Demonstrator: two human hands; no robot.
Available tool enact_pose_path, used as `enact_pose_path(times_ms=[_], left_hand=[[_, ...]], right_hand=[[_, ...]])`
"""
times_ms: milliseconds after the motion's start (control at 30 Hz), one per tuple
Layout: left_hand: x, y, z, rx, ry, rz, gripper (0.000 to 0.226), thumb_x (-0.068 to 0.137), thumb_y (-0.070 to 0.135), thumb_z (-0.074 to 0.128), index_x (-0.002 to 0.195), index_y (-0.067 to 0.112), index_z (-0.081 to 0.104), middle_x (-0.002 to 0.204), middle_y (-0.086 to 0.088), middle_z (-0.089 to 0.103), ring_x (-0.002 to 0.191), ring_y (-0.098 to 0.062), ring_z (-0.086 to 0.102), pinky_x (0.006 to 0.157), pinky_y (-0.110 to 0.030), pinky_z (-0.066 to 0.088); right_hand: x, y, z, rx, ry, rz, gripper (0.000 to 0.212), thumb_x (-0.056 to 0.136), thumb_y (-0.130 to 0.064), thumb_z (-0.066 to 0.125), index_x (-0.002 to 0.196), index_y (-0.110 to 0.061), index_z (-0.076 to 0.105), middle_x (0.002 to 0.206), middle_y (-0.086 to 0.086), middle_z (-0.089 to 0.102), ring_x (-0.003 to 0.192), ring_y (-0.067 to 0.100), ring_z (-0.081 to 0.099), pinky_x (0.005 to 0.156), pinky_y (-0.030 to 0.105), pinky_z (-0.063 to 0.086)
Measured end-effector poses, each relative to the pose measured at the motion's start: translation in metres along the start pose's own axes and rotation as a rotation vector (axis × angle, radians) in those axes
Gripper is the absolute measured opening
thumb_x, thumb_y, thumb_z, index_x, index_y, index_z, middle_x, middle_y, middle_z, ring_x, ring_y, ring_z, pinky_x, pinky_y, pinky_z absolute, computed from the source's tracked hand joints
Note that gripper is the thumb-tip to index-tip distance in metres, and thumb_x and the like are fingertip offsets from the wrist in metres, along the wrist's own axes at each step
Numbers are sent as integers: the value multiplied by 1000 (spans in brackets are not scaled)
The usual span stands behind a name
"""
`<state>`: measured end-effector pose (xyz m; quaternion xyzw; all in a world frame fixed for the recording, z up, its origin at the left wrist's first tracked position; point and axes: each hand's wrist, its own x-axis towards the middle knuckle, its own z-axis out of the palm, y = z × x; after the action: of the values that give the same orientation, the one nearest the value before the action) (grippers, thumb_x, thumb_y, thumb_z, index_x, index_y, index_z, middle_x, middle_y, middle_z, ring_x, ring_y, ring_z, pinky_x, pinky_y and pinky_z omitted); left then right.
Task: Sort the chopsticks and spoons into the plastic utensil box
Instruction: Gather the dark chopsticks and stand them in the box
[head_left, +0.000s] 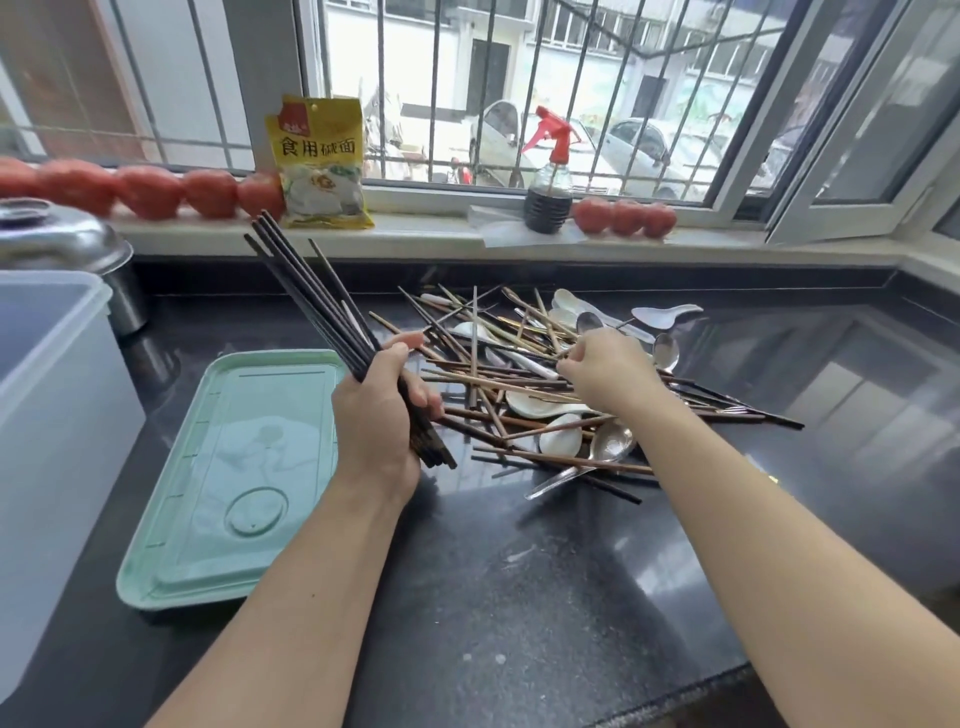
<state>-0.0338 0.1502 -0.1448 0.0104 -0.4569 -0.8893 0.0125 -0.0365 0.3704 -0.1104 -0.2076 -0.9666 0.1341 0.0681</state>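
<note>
My left hand (382, 415) grips a bundle of dark chopsticks (306, 296) that points up and to the left, above the black counter. My right hand (605, 369) reaches into the mixed pile of chopsticks (493, 382) and its fingertips pinch a thin stick there. White ceramic spoons (558, 439) and metal spoons (613, 441) lie tangled in that pile. A pale green plastic lid (234, 467) lies flat to the left of my left hand. The clear plastic utensil box (57, 415) stands at the far left edge.
A steel pot with a lid (67, 244) stands behind the box. On the window sill sit rows of tomatoes (150, 189), a yellow food packet (319, 161) and a dark spray bottle (548, 192). The black counter (545, 597) stretches toward me.
</note>
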Motion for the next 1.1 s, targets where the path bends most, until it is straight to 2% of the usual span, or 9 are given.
enact_pose_path(times_ms=[100, 200, 300, 400, 567, 733, 867, 967, 1100], left_hand=[[0, 3, 0, -63, 35, -67, 21, 105, 12, 50, 112, 7, 70, 60, -5, 53, 52, -19, 59, 57, -32, 57], [3, 2, -1, -98, 25, -96, 18, 104, 8, 52, 113, 8, 68, 63, -4, 55, 48, -16, 50, 48, -27, 46], [3, 3, -2, -66, -35, -124, 18, 105, 10, 51, 110, 10, 68, 62, -2, 49, 50, -16, 41, 45, -25, 37], [-6, 12, 3, -52, -189, -249, 22, 106, 15, 51, 113, 10, 71, 73, -6, 67, 65, -20, 67, 52, -26, 51], [-21, 13, 10, 140, -437, -324, 24, 106, 12, 53, 120, 3, 71, 115, -16, 77, 103, -35, 76, 87, -50, 63], [-19, 5, 6, 133, -556, -332, 28, 106, 21, 54, 129, 11, 66, 90, -13, 74, 65, -26, 67, 66, -40, 58], [-4, -7, 5, 30, -194, -100, 15, 108, 18, 54, 102, 8, 63, 61, -2, 41, 47, -16, 38, 49, -29, 41], [18, -11, -5, -109, 157, -42, 22, 108, 22, 56, 88, 15, 50, 60, 0, 37, 44, -14, 37, 49, -30, 41], [32, -14, -13, -280, 309, -75, 14, 107, 19, 57, 96, 13, 51, 61, -2, 47, 45, -16, 46, 52, -31, 47]], right_hand=[[-8, -6, -29, 518, 176, 52, 21, 98, -30, 61, 86, -13, 67, 80, 2, 65, 71, 12, 57, 65, 31, 43], [-11, -9, -53, 982, 346, 116, 15, 101, -27, 60, 91, -17, 64, 82, -1, 64, 71, 12, 58, 68, 29, 50], [-15, -14, -73, 1124, 524, 62, 14, 104, -26, 54, 96, -18, 62, 82, 1, 64, 66, 8, 58, 67, 25, 52], [-23, -23, -90, 1170, 381, -108, 19, 106, -25, 51, 104, -10, 63, 88, 16, 70, 59, 11, 55, 61, 28, 51], [-36, -56, -95, 914, 37, -319, 16, 102, -21, 59, 101, -5, 63, 77, 11, 63, 55, 16, 57, 59, 30, 54], [-17, -91, -67, 831, 51, -309, 18, 102, -23, 60, 103, -5, 64, 78, 14, 66, 58, 20, 61, 63, 34, 57], [6, -115, -34, 858, -87, -307, 24, 105, -23, 53, 109, -3, 66, 87, 8, 68, 64, 15, 67, 63, 28, 58], [33, -125, 8, 257, -62, -392, 25, 101, -18, 52, 114, -18, 73, 106, 4, 73, 91, 21, 69, 84, 36, 58], [53, -148, 48, -111, -115, -437, 33, 94, -19, 51, 117, -27, 72, 119, 7, 70, 103, 33, 65, 89, 37, 54]])
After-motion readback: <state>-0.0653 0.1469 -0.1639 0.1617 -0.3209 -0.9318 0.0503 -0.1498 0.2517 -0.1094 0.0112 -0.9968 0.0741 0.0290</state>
